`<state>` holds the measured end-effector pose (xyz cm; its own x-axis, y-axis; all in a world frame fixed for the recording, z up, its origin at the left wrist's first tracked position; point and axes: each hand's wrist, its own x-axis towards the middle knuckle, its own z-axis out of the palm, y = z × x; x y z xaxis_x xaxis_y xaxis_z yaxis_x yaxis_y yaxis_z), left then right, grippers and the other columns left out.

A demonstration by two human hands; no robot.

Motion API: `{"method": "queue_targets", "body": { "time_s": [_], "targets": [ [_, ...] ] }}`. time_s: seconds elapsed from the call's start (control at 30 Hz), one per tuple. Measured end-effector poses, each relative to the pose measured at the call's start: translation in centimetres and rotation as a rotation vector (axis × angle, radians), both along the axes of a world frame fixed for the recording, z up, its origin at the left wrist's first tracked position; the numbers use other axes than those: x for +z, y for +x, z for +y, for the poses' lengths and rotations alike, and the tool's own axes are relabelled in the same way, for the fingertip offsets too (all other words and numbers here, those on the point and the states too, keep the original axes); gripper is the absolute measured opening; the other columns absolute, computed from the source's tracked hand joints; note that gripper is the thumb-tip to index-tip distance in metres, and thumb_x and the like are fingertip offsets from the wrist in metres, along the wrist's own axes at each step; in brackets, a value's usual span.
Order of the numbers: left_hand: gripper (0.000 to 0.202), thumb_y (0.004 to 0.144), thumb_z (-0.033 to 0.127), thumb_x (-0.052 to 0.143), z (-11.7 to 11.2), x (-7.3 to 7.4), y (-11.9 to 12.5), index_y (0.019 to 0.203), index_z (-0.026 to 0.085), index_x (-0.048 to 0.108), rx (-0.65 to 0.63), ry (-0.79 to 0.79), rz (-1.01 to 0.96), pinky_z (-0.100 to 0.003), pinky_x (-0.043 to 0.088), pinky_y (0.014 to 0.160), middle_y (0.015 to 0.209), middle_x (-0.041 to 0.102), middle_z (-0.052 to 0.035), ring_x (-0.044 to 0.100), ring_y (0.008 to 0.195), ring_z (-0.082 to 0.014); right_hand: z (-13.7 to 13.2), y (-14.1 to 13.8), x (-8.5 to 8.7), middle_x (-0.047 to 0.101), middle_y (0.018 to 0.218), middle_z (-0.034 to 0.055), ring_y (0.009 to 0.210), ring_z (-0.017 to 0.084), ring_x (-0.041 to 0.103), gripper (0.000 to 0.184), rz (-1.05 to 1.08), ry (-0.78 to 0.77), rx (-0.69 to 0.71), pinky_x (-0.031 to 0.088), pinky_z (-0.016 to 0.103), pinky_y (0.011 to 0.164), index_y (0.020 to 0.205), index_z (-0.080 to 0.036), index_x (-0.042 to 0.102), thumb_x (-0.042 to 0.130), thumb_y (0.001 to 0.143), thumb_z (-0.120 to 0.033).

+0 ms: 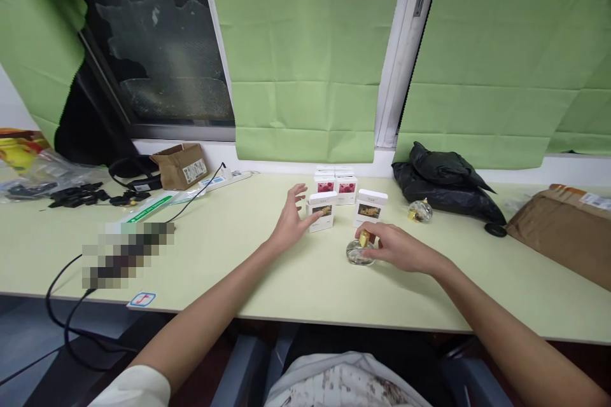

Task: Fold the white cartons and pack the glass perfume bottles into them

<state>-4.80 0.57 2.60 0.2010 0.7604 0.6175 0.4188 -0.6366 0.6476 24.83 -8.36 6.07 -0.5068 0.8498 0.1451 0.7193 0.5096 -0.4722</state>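
Note:
A round clear glass bottle with a gold top, like a perfume bottle (357, 254), stands on the table. My right hand (394, 247) has its fingers closed around the gold top and side. Just behind it is a small white box with a yellow-flower picture (369, 211). A matching white box (326, 221) stands to its left. Beside that box my left hand (289, 222) is open, fingers spread, with the thumb across the box's front; whether it touches is unclear. Behind them stand several white boxes with red pictures (346, 189).
A second glass bottle with gold parts (420, 210) lies by black plastic bags (443, 181). At right are a round black disc (495, 229) and a large brown carton (563, 229). Leftward are a small cardboard box (180, 166), a power strip (233, 179) and cables.

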Motion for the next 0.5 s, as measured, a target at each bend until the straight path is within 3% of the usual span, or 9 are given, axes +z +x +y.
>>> {"method": "queue_targets", "body": {
  "time_s": [0.07,0.17,0.27,0.37,0.5],
  "targets": [
    [0.049,0.099,0.045,0.063,0.4,-0.2,-0.1,0.140,0.027,0.043,-0.056,-0.051,0.050,-0.036,0.056,0.094,0.140,0.056,-0.0103,0.063,0.116,-0.0210,0.2,0.4,0.9,0.069,0.093,0.0014,0.083,0.020,0.063,0.018,0.004,-0.015,0.017,0.050,0.033,0.076,0.104,-0.026,0.068,0.067,0.095,-0.041],
    [0.025,0.104,0.042,0.053,0.2,-0.6,-0.2,0.121,0.024,0.057,-0.078,0.039,0.167,-0.034,0.058,0.089,0.139,0.055,-0.0096,0.065,0.106,-0.0179,0.6,1.2,2.1,0.071,0.102,0.0043,0.088,0.021,0.065,0.023,0.187,-0.043,-0.009,0.055,0.034,0.075,0.105,-0.024,0.069,0.069,0.094,-0.044],
    [0.024,0.107,0.040,0.049,-0.5,-0.9,-0.1,0.119,0.024,0.061,-0.088,0.188,0.294,-0.036,0.056,0.091,0.146,0.051,-0.0122,0.067,0.104,-0.0185,1.2,1.7,3.1,0.070,0.112,0.0081,0.094,0.023,0.066,0.036,0.491,0.005,-0.066,0.061,0.036,0.073,0.115,-0.023,0.069,0.073,0.091,-0.050],
    [0.029,0.108,0.038,0.046,-1.2,-1.1,0.1,0.127,0.026,0.063,-0.130,0.261,0.403,-0.038,0.052,0.100,0.141,0.059,-0.0124,0.063,0.121,-0.0238,1.7,0.7,3.8,0.068,0.109,0.0075,0.092,0.022,0.065,0.039,0.763,0.118,-0.090,0.064,0.037,0.073,0.113,-0.024,0.069,0.078,0.087,-0.050],
    [0.034,0.109,0.038,0.040,-1.6,-1.4,0.0,0.134,0.031,0.064,-0.181,0.294,0.546,-0.036,0.053,0.100,0.144,0.060,-0.0082,0.059,0.130,-0.0238,1.9,-1.7,3.6,0.067,0.110,0.0059,0.095,0.022,0.067,0.037,0.910,0.121,-0.040,0.065,0.037,0.075,0.113,-0.026,0.067,0.081,0.086,-0.047]
  ]
}}
